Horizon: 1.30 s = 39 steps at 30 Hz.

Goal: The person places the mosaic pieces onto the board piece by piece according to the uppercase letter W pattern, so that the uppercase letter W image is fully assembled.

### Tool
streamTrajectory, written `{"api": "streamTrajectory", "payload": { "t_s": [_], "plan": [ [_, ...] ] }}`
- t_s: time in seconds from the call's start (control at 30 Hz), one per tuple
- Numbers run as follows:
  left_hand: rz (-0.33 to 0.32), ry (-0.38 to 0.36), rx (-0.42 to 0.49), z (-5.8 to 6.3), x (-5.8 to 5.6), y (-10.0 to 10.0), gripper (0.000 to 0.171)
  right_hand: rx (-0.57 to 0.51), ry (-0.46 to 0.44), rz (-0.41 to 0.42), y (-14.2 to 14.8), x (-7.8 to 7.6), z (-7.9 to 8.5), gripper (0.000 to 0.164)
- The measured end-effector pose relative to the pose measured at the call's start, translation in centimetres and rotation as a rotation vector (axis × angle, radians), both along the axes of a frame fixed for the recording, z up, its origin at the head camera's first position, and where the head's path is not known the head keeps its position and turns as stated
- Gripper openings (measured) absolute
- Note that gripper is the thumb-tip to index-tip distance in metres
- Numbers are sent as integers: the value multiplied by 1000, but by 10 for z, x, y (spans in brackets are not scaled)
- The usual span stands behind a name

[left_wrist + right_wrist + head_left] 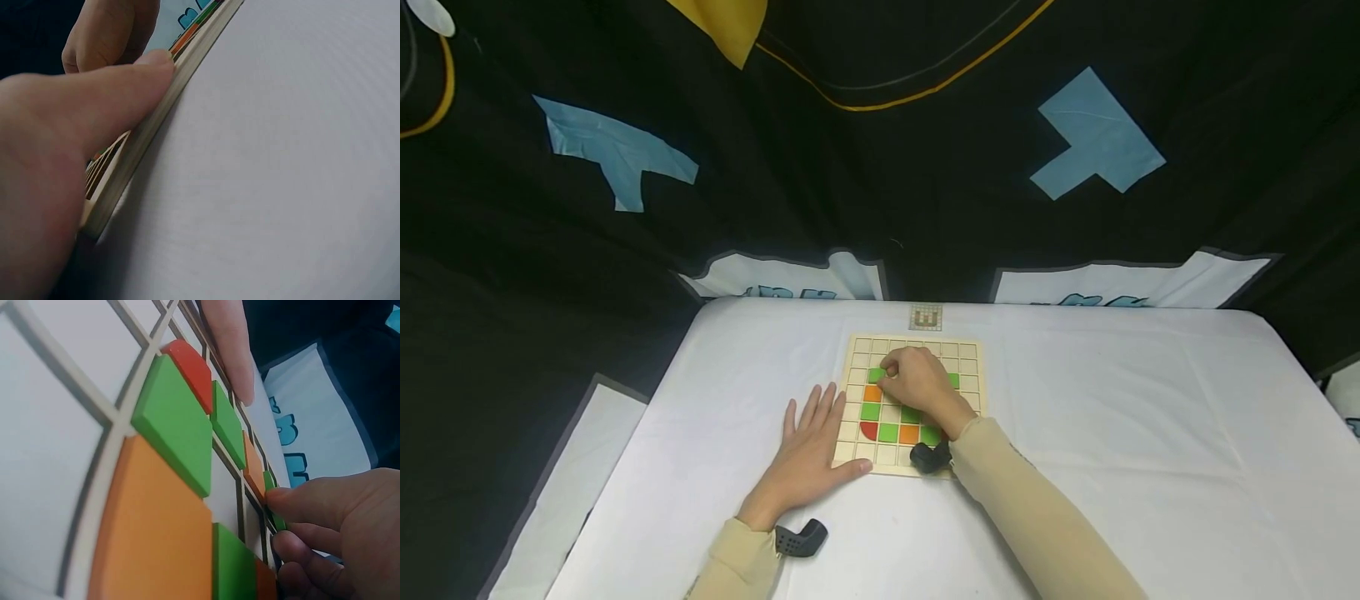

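A light wooden grid board lies on the white table with coloured tiles set in its squares. My right hand reaches over it, thumb and fingertips pinching a green square tile in the upper left part of the grid. Below that tile come an orange tile, another green tile and a red rounded tile. My left hand lies spread at the board's left side, its thumb resting on the front edge. The right forearm hides part of the grid.
A small patterned square lies behind the board, near the table's far edge. White cloth covers the table. A black curtain with blue tape pieces hangs behind it. Each wrist carries a dark device.
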State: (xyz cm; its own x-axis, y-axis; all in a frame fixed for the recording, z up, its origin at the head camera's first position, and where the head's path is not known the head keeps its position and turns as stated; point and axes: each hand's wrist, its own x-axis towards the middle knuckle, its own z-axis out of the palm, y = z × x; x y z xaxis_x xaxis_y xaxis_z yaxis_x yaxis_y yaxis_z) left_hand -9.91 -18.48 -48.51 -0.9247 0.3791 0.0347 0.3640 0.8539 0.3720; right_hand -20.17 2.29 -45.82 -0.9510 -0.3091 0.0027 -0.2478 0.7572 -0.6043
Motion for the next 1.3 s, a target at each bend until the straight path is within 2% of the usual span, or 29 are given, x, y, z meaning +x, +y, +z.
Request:
{"api": "streamTrajectory", "payload": {
  "t_s": [0.47,0.87,1.07,1.3],
  "plan": [
    [0,-13,-7,1,0,0,108,-33,-43,-13,1,-1,-1,31],
    [-2,-4,-12,-2,-1,-1,108,-74,-22,-19,5,1,-2,27],
    [-1,-3,-14,-4,-2,-1,109,-126,35,-23,18,1,6,23],
    [6,-6,-8,-4,-1,-2,109,-159,41,-70,46,6,21,25]
  ]
}}
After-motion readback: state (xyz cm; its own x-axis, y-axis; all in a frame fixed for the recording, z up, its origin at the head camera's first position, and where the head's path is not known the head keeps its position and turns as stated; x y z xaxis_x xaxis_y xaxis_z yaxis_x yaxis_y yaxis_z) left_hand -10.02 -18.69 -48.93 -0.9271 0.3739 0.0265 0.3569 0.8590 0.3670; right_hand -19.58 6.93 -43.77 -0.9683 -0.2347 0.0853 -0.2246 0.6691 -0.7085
